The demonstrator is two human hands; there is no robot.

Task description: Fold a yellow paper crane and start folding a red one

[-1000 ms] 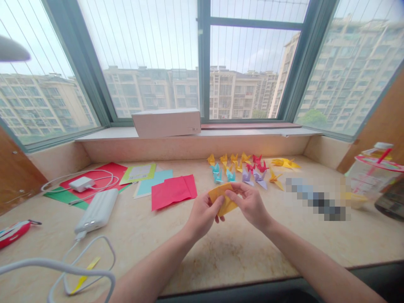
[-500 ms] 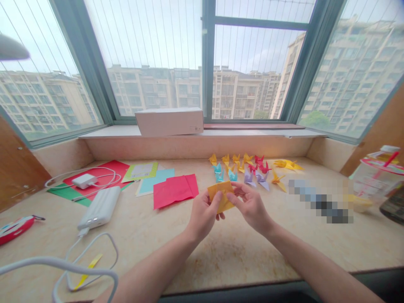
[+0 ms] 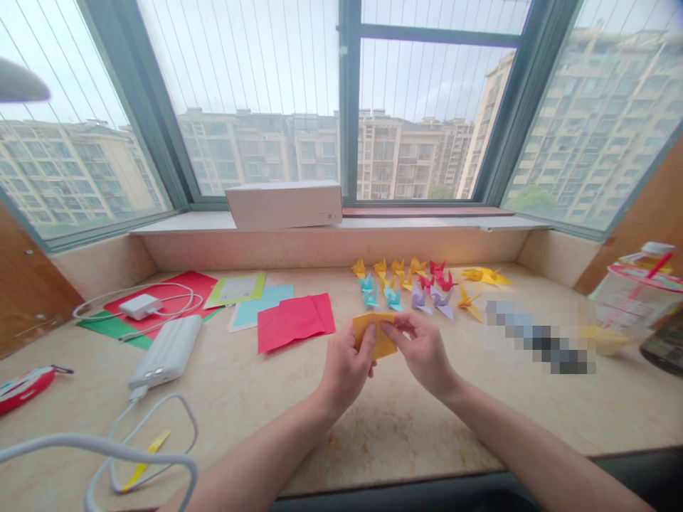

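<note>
A folded square of yellow origami paper [image 3: 383, 343] is held up between both hands above the counter. My left hand [image 3: 346, 359] grips its left side, thumb flat on the face and fingers behind. With thumb and fingers pinched, my right hand [image 3: 421, 348] has hold of the upper right edge. Just beyond the hands stand several folded paper cranes: yellow ones [image 3: 398, 267], red ones [image 3: 437, 274], light blue ones [image 3: 393, 297] and purple ones [image 3: 442, 301]. Sheets of red paper [image 3: 291, 323] lie to the left of my left hand.
A white power bank [image 3: 166, 350] with a looping cable [image 3: 101, 442] is at left, near a white charger [image 3: 141, 306] on coloured paper. A red-and-white object [image 3: 25, 390] lies far left. A plastic cup [image 3: 629, 299] stands at right; a white box [image 3: 284, 205] sits on the sill.
The fingers have shifted slightly on the yellow paper, the left thumb now more upright and toward the top edge. The view has moved a little; the other things lie as before.
</note>
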